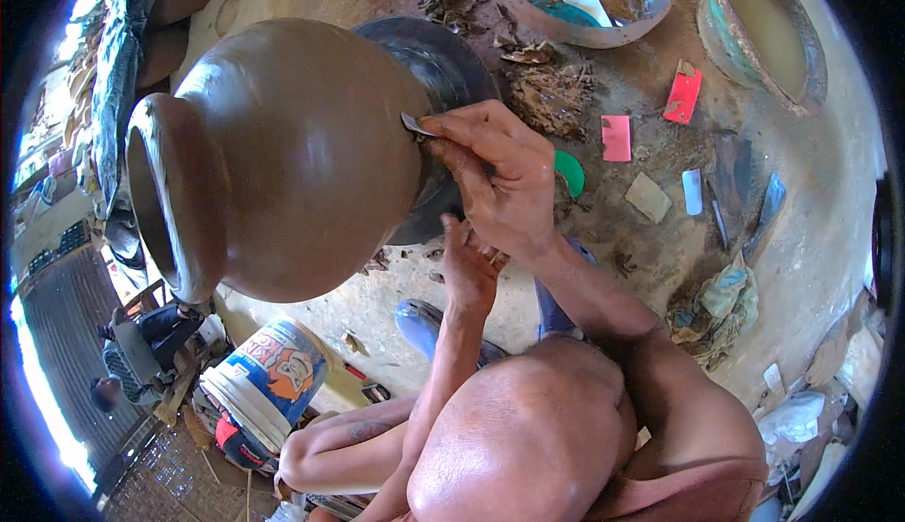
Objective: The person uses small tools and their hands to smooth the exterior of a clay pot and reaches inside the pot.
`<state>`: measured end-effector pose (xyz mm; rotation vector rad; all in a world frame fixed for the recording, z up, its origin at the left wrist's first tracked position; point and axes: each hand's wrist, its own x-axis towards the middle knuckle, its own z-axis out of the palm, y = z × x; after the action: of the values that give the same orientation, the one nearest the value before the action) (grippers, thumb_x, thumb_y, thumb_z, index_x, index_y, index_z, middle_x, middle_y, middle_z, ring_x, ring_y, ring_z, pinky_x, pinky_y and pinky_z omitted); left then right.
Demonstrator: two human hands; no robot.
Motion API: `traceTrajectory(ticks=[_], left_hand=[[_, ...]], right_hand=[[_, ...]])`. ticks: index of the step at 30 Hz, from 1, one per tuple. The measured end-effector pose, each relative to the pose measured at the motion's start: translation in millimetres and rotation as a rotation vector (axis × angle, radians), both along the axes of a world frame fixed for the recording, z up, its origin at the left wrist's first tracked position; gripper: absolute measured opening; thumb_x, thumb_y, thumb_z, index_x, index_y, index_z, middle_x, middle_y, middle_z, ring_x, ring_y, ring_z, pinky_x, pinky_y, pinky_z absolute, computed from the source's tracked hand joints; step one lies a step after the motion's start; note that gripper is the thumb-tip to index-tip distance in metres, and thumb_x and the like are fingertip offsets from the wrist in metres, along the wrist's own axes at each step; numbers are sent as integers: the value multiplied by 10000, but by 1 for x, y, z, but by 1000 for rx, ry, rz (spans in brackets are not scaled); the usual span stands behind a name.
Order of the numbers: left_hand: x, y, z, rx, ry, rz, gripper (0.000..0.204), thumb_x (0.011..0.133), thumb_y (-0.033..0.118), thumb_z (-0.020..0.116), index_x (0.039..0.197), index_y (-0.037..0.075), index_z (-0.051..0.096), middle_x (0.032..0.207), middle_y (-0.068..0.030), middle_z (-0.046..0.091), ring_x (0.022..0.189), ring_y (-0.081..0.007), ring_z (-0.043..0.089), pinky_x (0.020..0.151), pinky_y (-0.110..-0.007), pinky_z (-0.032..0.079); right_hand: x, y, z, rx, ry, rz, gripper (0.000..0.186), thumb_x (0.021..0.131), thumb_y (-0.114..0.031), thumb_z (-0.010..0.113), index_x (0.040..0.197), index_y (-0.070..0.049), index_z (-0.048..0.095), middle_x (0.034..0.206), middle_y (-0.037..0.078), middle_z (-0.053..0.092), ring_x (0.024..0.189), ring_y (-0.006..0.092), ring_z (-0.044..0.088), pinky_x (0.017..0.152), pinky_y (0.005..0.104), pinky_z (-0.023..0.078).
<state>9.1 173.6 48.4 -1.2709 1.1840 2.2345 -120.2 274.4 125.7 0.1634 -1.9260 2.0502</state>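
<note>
A large brown clay pot (302, 154) fills the left middle, its wide mouth toward the left. Its base end meets a dark round disc (443, 69). My right hand (500, 168) pinches a small curved, pale scraper (417, 127) whose edge is at the pot's wall near the base. Below it, my left hand (471, 272) is by the lower edge of the disc, thumb and fingers apart with nothing seen in them. My right hand partly overlaps the left fingertips; whether they touch the disc, I cannot tell.
Clay scraps (551, 98) lie beyond my right hand. A clear bowl (613, 36) holds coloured pieces; a basin (731, 36) holds cloudy water. Flat pieces, red (682, 93), pink (616, 138) and green (569, 173), lie near a cloth (726, 305). Lower left: a bucket (269, 371) and another person (127, 371).
</note>
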Motion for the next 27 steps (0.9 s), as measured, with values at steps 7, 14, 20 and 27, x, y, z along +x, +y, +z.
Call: traceTrajectory(ticks=[7,14,20,27], left_hand=[[-20,-144,-30,-395,186,338,587,1013,461,489,1474,102,434,1445,-154,515,1262,-313,562,1028,-477,496],[14,-11,-25,-378,185,-219,691,1003,594,475,1513,136,393,1445,-143,532,1233,-303,582,1008,-468,511],[-24,-114,-4,-222,293,254,643,1004,555,478,1494,141,434,1414,-134,566,1229,-315,604,1002,-495,525],[10,-28,-35,-18,199,206,664,1017,560,467,1528,145,377,1526,-125,428,1350,-300,482,1069,-509,455]], right_hand=[[-2,-10,9,-60,10,6,247,811,76,713,1037,-15,753,918,132,697,809,253,704,701,325,554],[-4,-7,3,-35,31,-14,250,809,84,707,1036,-13,749,923,138,697,820,254,706,708,326,557],[-3,-8,11,-66,46,3,236,807,92,705,1018,-6,745,911,137,697,824,254,707,704,322,556],[3,-13,18,-56,67,41,304,796,158,695,1051,0,748,954,128,703,856,202,691,730,278,541]])
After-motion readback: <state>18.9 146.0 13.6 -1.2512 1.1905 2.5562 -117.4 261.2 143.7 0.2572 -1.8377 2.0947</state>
